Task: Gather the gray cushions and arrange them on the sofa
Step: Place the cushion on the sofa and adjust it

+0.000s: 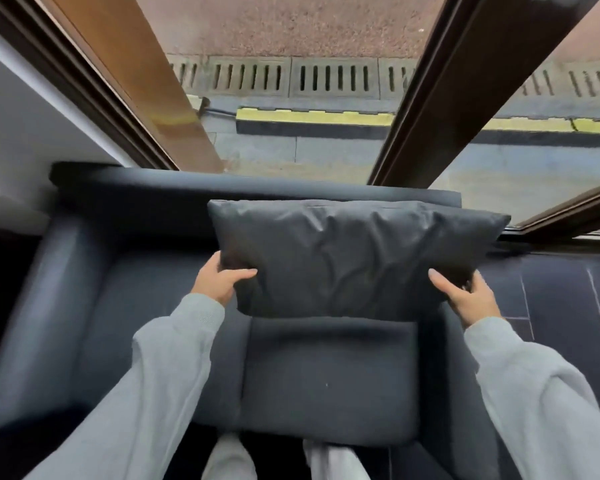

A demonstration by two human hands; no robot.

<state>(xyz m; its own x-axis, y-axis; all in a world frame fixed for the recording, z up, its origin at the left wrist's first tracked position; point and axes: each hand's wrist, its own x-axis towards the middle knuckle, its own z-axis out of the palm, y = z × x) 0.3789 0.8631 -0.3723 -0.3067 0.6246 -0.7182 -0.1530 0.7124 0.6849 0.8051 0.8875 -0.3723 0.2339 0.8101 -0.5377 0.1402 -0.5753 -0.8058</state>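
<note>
A dark gray cushion (354, 254) is held up in front of the backrest of a dark gray sofa (153, 192). My left hand (219, 277) grips its lower left corner and my right hand (465, 292) grips its lower right corner. Under the cushion lies a flat seat cushion (326, 379) on the right part of the sofa. The sofa's left armrest (39, 323) runs down the left side, with a bare seat area (146, 306) beside it.
Behind the sofa stands a large window with dark brown frames (440, 98), showing pavement and a drain grate outside. A white wall (25, 133) is at the left. Dark tiled floor (561, 299) lies to the right of the sofa. My legs show at the bottom.
</note>
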